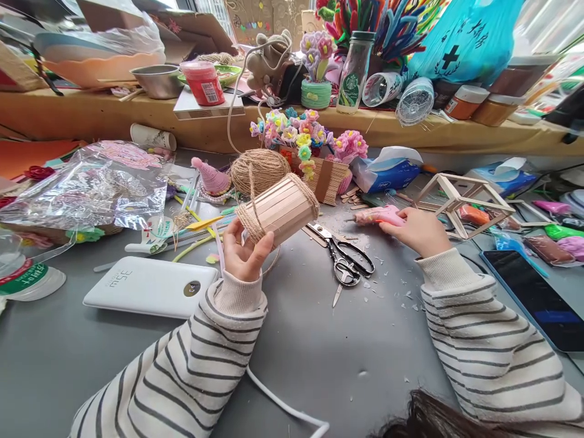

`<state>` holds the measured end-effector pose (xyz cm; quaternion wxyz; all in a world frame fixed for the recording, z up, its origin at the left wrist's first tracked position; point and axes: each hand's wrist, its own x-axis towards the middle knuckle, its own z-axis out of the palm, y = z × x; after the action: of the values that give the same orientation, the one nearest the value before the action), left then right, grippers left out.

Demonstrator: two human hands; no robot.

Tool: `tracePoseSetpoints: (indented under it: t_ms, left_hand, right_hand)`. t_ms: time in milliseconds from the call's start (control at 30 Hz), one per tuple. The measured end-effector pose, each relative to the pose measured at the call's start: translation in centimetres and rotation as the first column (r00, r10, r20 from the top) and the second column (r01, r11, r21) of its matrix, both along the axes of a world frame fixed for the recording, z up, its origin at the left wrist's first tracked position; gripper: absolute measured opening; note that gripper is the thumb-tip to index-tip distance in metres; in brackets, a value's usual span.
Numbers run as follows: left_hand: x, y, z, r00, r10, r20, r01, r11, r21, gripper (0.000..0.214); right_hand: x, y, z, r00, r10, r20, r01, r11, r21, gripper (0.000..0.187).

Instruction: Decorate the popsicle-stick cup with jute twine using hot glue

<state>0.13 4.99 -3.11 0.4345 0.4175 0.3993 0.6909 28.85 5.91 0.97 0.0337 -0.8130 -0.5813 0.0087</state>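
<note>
My left hand [246,252] grips a wooden-stick cup [281,210] by its near end. The cup is tilted, with jute twine wound round both ends, and a strand runs up toward the ball of twine [260,171] behind it. Over to the right, my right hand [422,231] is closed on the back of a pink glue gun [379,216], whose nozzle points left, low over the table. Between the hands lie black-handled scissors [347,258], blades toward the cup.
A white power bank [150,286] lies left, a phone [538,298] right. Behind my right hand stands a wooden-stick frame [460,204]. Pipe-cleaner flowers [296,134] and a glass bottle [356,73] are at the back. A white cable [287,407] crosses the front. Glue scraps dot the table.
</note>
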Motion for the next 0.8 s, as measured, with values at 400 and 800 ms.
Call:
tracePoseSetpoints:
  t_ms: [400, 800]
  left_hand:
    - [0.6, -2.3, 1.1, 0.781, -0.565, -0.266, 0.572, 0.818, -0.058, 0.071]
    - [1.1, -3.5, 0.9, 0.726, -0.600, -0.336, 0.614, 0.785, -0.077, 0.074]
  right_hand:
    - [-3.4, -3.8, 6.1, 0.830, 0.316, -0.460, -0.189, 0.935, 0.301, 0.040]
    - [-6.4, -5.4, 6.6, 0.245, 0.402, -0.883, -0.328, 0.891, 0.314, 0.019]
